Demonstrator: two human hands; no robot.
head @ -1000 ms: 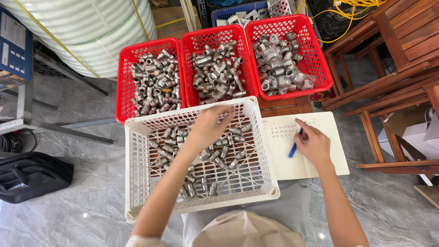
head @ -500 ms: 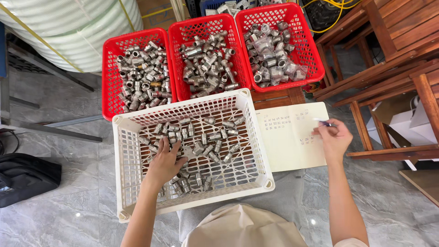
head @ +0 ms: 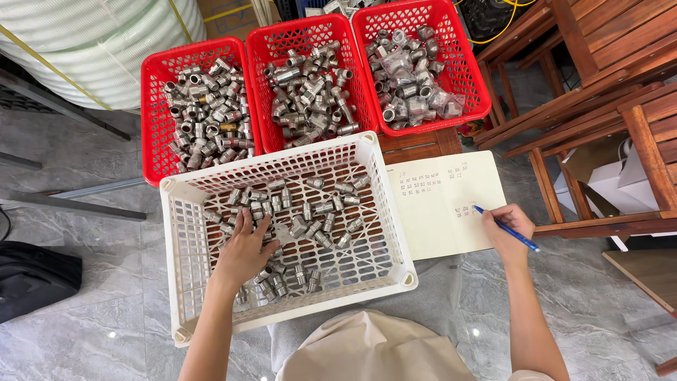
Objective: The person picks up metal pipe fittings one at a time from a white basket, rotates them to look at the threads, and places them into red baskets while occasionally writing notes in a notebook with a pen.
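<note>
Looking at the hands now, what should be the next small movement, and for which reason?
Probably the left hand should close on a few of the metal fittings under it and lift them. It lies palm down on them in the white basket, nothing gripped yet, while the right hand already holds the blue pen with its tip on the open notebook.

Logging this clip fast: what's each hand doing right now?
Left hand: open, fingers spread on the fittings in the white basket.
Right hand: closed on a blue pen.
</note>
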